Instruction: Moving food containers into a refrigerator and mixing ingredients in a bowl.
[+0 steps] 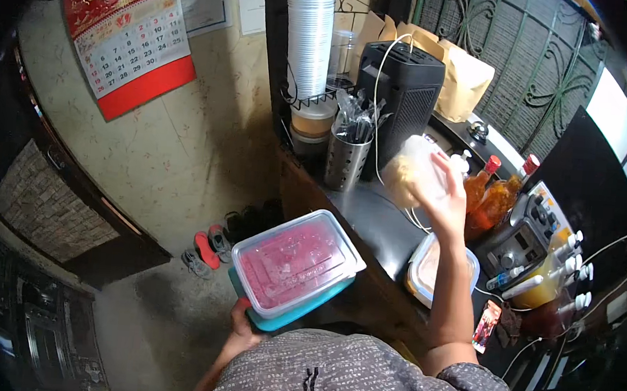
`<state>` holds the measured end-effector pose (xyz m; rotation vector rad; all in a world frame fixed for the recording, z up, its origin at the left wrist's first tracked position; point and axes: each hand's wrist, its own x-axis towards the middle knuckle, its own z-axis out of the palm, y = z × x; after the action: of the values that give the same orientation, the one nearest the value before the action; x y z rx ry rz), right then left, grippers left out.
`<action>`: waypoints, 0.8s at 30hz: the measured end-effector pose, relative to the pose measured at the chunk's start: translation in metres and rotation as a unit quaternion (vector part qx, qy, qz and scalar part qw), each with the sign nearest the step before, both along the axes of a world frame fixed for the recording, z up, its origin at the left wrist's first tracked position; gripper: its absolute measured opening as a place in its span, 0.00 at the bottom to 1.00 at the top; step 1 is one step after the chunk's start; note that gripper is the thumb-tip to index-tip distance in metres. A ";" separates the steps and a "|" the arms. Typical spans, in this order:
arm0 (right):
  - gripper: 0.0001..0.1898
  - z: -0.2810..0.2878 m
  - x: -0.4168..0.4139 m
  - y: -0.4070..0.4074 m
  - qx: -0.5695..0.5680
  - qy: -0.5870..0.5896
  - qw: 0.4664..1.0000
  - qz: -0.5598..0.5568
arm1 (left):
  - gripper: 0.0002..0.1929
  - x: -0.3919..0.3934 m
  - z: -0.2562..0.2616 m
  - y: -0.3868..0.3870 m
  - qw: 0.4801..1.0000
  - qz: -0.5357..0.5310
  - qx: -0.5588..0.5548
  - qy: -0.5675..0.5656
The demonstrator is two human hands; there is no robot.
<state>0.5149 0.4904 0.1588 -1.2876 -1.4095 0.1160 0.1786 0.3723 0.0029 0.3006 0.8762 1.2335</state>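
Note:
My left hand [244, 327] grips the near left corner of two stacked plastic containers, held in front of my body. On top is a translucent lidded food container [298, 262] with pink contents. Beneath it shows the teal edge of another container [314, 307]. Raised over the counter, my right hand [445, 196] holds a clear plastic bag [407, 169] with pale yellow contents; motion blurs its detail. Below my right forearm, partly covered by it, a rectangular lidded container [425, 269] rests on the black countertop [382, 233].
A perforated steel utensil holder [346, 162], a black speaker [403, 87] and stacked plastic cups [308, 48] stand at the back. Bottles with red caps [490, 199], a blender base [512, 245], pump bottles [564, 273] and a lit phone [486, 326] line the right. Shoes [207, 251] lie on the floor.

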 end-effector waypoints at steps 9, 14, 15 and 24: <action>0.41 -0.128 0.079 0.116 -0.203 -0.221 0.933 -0.198 | 0.30 0.011 0.004 -0.005 0.998 0.053 0.037 -0.015; 0.39 -0.109 0.104 0.090 -0.341 -0.294 0.886 -0.113 | 0.32 0.020 0.007 -0.001 0.999 0.021 0.035 -0.001; 0.39 -0.091 0.101 0.071 -0.342 -0.292 0.886 -0.116 | 0.32 0.022 0.010 -0.001 0.999 0.020 0.036 0.001; 0.30 -0.114 0.143 -0.166 -0.349 -0.113 0.846 -0.388 | 0.26 0.026 -0.010 0.005 0.998 0.010 0.054 0.008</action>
<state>0.6579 0.3243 0.0449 -2.4688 -0.9387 -0.0928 0.2047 0.3770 -0.0075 0.3888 0.8296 1.3007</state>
